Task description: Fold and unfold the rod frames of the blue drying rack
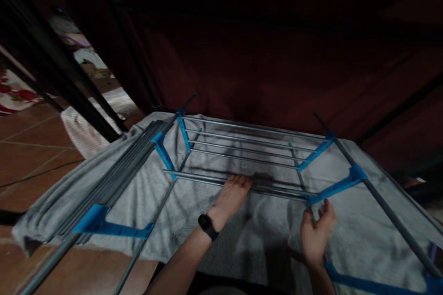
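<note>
Grey terry cloth, a large soft towel (214,207), lies spread over a folding drying rack of thin grey metal rods and bright blue plastic brackets (242,147); the cloth passes under the rack's middle bank of rods and drapes down past the rack's near and left edges.

The left hand (231,196), with a black watch (207,227) on its wrist, lies palm down on the towel just at the nearest rod of that middle bank, fingers stretched flat and spread, clamped on nothing. The right hand (315,233) sits right of it, beside the blue bracket at the rack's near right corner, fingers loosely curled and apart; whether they pinch the cloth or only rest on it I cannot tell.

The towel looks limp and light, likely to sag and bunch rather than hold a shape, and a little grippy against the rods; an edge or corner hanging off the rack seems the best place to take it. The rack looks light but stiff, awkward by its length, and best held by a side rail near a bracket.

Beyond the rack hangs a dark red curtain (277,55), almost lost in shadow. The rack's legs are hidden, its right rail is cut off, and the things on the tiled floor left of the rack are too blurred to name.
</note>
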Available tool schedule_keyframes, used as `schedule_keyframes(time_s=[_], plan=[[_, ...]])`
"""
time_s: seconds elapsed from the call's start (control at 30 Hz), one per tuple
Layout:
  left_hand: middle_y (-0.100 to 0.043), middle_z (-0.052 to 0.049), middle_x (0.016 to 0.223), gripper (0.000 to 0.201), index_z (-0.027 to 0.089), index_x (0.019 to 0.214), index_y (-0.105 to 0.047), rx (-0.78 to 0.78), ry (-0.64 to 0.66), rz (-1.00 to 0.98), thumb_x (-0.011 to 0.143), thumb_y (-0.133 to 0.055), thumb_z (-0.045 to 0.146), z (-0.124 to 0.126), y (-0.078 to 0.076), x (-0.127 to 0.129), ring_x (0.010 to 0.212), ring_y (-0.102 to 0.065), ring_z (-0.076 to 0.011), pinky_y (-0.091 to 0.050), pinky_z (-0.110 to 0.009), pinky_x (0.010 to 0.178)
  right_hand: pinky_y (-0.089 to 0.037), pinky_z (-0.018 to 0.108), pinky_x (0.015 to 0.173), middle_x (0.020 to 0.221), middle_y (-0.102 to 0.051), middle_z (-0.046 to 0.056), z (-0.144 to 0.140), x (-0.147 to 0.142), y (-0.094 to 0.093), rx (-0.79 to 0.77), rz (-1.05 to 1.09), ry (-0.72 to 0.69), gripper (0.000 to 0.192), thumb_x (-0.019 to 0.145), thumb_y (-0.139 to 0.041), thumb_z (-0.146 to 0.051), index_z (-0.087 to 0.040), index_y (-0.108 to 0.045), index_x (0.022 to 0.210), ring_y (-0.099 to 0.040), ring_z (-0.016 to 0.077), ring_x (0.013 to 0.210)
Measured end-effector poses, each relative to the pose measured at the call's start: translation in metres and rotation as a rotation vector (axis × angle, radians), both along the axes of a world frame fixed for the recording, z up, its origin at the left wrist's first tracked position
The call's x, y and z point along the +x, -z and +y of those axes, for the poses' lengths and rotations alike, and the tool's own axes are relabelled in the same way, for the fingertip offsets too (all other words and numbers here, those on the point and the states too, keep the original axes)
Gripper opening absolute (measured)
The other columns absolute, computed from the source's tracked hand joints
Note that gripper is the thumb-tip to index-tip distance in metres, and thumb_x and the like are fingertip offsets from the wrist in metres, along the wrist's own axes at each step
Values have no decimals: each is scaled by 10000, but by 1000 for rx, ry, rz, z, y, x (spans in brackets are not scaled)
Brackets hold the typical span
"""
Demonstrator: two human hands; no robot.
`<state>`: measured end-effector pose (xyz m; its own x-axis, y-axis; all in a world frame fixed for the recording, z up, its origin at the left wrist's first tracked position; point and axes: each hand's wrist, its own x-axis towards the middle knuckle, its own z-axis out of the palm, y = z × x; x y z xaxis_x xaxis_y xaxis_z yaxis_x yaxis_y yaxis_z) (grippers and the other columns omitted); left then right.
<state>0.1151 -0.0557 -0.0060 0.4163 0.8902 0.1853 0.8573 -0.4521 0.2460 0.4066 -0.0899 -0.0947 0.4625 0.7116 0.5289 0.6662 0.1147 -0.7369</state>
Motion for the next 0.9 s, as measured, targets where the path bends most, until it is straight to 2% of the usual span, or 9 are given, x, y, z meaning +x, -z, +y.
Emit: schedule_keyframes(time_s=[0.07,0.2,0.37,0.5,0.67,0.83,0.9], plan=[[-707,-129,1202,419,169,1325,-644,-8,8,-7,961,-489,31,-1,-1,0,1156,-651,-252,-476,-446,1095,-383,630,1170,1508,-465,211,-3,-10,-8,20,-126,-87,624,950,-516,-372,-177,-470,1542,-434,391,1441],[-712,-122,1190,390,165,1318,-638,-3,14,-21,970,-508,48,-5,-2,0,1156,-655,-245,-476,-436,1101,-428,596,1149,1435,-574,163,9,-28,-20,1,-300,-312,492,999,-426,-325,-220,-559,1460,-519,331,1379],[-717,-95,1172,366,185,1291,-652,61,-2,-28,1010,-444,76,-11,-2,-1,1124,-669,-216,-495,-373,1037,-407,585,1159,1287,-711,101,37,-45,-18,7,-498,-529,397,1038,-414,-311,-259,-652,1351,-642,283,1210],[-722,-97,1162,360,177,1282,-663,16,3,-28,1008,-448,85,-12,4,-2,1085,-687,-221,-504,-393,1020,-480,527,1061,1170,-755,75,48,-46,-13,-3,-560,-587,352,1053,-434,-329,-278,-711,1264,-678,273,1089],[-711,-89,1200,432,213,1415,-590,2,-9,-16,1019,-455,106,-9,13,-9,1118,-671,-221,-479,-416,1070,-529,457,938,1136,-753,67,53,-39,-11,25,-592,-626,335,1066,-442,-363,-284,-712,1249,-683,257,1026],[-719,-63,1173,413,222,1350,-630,-6,-106,34,997,-470,80,-11,20,-30,1084,-650,-218,-480,-408,1052,-534,428,907,1134,-747,75,55,-36,-10,56,-618,-646,326,1069,-448,-343,-271,-704,1257,-681,249,1015],[-722,-58,1126,392,213,1287,-662,37,-169,31,987,-457,68,-16,25,-45,1050,-643,-223,-487,-417,1033,-532,437,909,1130,-747,73,55,-36,-11,53,-613,-651,328,1068,-440,-327,-286,-706,1256,-682,257,1012]])
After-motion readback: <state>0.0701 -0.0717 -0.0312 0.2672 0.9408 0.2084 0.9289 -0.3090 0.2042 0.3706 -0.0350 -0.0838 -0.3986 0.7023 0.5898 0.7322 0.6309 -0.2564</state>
